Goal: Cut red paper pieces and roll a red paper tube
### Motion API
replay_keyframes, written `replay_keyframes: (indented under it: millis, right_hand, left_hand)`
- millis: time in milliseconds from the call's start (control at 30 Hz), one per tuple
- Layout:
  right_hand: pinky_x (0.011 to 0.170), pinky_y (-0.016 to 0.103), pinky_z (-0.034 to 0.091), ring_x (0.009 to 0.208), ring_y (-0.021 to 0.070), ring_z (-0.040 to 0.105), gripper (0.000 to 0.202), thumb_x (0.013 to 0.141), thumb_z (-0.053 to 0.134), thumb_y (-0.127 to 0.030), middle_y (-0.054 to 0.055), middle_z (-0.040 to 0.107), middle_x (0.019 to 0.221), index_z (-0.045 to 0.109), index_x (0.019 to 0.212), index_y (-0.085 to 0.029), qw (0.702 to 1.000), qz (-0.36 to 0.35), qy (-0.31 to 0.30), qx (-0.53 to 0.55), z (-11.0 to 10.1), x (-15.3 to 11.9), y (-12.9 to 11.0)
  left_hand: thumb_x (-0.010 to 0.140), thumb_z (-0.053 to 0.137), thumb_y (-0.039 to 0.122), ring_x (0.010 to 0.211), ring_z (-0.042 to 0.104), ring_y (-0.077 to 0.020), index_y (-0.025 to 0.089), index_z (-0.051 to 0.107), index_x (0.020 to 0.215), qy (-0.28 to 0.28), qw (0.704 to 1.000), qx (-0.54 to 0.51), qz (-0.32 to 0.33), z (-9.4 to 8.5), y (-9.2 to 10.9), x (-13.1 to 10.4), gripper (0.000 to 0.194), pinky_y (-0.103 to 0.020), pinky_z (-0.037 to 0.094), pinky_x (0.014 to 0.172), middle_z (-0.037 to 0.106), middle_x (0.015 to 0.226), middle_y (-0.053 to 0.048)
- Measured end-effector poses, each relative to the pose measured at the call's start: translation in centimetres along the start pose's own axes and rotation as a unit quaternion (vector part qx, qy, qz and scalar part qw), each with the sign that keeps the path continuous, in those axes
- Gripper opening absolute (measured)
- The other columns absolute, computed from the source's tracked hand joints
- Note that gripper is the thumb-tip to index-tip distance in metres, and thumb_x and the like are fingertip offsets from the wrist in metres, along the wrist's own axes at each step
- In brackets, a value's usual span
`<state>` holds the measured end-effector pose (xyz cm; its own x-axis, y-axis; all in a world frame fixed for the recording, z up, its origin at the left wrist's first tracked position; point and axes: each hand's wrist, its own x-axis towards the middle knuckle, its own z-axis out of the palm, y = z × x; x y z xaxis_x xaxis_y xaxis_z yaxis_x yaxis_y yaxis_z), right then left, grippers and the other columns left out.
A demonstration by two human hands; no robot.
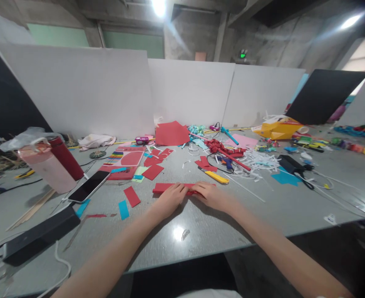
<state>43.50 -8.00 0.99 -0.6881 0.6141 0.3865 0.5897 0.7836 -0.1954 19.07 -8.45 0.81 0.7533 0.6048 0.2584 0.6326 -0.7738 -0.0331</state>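
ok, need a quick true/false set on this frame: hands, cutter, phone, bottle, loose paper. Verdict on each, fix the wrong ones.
1. Both hands touch the long red paper piece. True.
2. The right hand grips the yellow cutter. False: the yellow cutter lies on the tabletop, beyond that hand.
3. The phone shows a lit screen. False: the phone's screen is dark.
4. The pink bottle is at the picture's left. True.
5. A small blue rectangle lies beside a small red rectangle. True.

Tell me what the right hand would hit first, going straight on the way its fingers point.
Beyond the red paper strip under it, the right hand would probably meet the left hand first; depth is unclear.
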Motion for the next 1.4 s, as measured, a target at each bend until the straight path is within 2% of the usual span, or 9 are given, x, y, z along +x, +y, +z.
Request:
replay_keyframes:
  millis: [300, 500, 700, 1033, 1200, 1400]
  right_hand:
    - [0.096, 0.046, 0.055, 0.109, 0.0285, 0.067, 0.026, 0.106, 0.055, -0.026, 0.015, 0.072, 0.117, 0.066, 0.128, -0.019, 0.997, -0.035, 0.009, -0.071, -0.4, 0.0, -0.4]
    - [0.093, 0.044, 0.056, 0.105, 0.0277, 0.068, 0.022, 0.106, 0.054, -0.024, 0.013, 0.073, 0.112, 0.067, 0.123, -0.019, 0.995, -0.031, 0.002, -0.096, -0.2, 0.0, -0.4]
    - [0.096, 0.043, 0.055, 0.108, 0.0266, 0.068, 0.026, 0.106, 0.053, -0.023, 0.012, 0.074, 0.114, 0.064, 0.129, -0.019, 0.997, -0.040, 0.005, -0.068, 0.0, -0.2, -0.3]
    - [0.083, 0.038, 0.055, 0.096, 0.0258, 0.068, 0.020, 0.105, 0.055, -0.025, 0.012, 0.072, 0.101, 0.065, 0.121, -0.017, 0.997, -0.032, 0.009, -0.073, -0.2, -0.1, -0.3]
    - [0.084, 0.040, 0.055, 0.096, 0.0259, 0.068, 0.017, 0.106, 0.055, -0.024, 0.012, 0.072, 0.102, 0.065, 0.118, -0.016, 0.993, -0.050, 0.019, -0.107, -0.5, 0.2, -0.7]
    - [0.088, 0.042, 0.055, 0.099, 0.0268, 0.068, 0.018, 0.106, 0.055, -0.021, 0.012, 0.072, 0.107, 0.063, 0.121, -0.016, 0.984, -0.064, 0.028, -0.161, -0.4, 0.3, -0.6]
  left_hand:
    - [0.091, 0.049, -0.001, 0.113, 0.059, -0.0284, 0.017, 0.054, 0.128, 0.004, 1.000, 0.003, -0.017, 0.4, -0.3, 0.1, 0.041, -0.041, 0.049, 0.099, 0.067, 0.120, -0.012]
    - [0.086, 0.051, -0.004, 0.111, 0.059, -0.0283, 0.018, 0.053, 0.124, 0.002, 1.000, -0.005, -0.018, 0.3, 0.0, 0.0, 0.044, -0.041, 0.049, 0.096, 0.064, 0.119, -0.011]
    - [0.089, 0.052, 0.000, 0.106, 0.059, -0.0277, 0.018, 0.056, 0.117, 0.013, 1.000, 0.012, -0.022, 0.2, 0.1, -0.1, 0.034, -0.040, 0.050, 0.091, 0.063, 0.113, -0.009]
    - [0.098, 0.054, 0.011, 0.106, 0.057, -0.0300, 0.016, 0.060, 0.114, 0.033, 0.999, 0.032, -0.019, -0.9, 0.3, 0.0, 0.018, -0.043, 0.047, 0.091, 0.065, 0.112, -0.011]
    - [0.096, 0.057, 0.010, 0.105, 0.058, -0.0298, 0.016, 0.061, 0.110, 0.039, 0.998, 0.037, -0.024, -0.8, 0.0, 0.0, 0.016, -0.044, 0.047, 0.092, 0.067, 0.109, -0.011]
    - [0.092, 0.060, 0.007, 0.106, 0.059, -0.0290, 0.018, 0.060, 0.113, 0.038, 0.998, 0.028, -0.031, -0.8, -0.3, -0.1, 0.024, -0.042, 0.047, 0.093, 0.068, 0.109, -0.010]
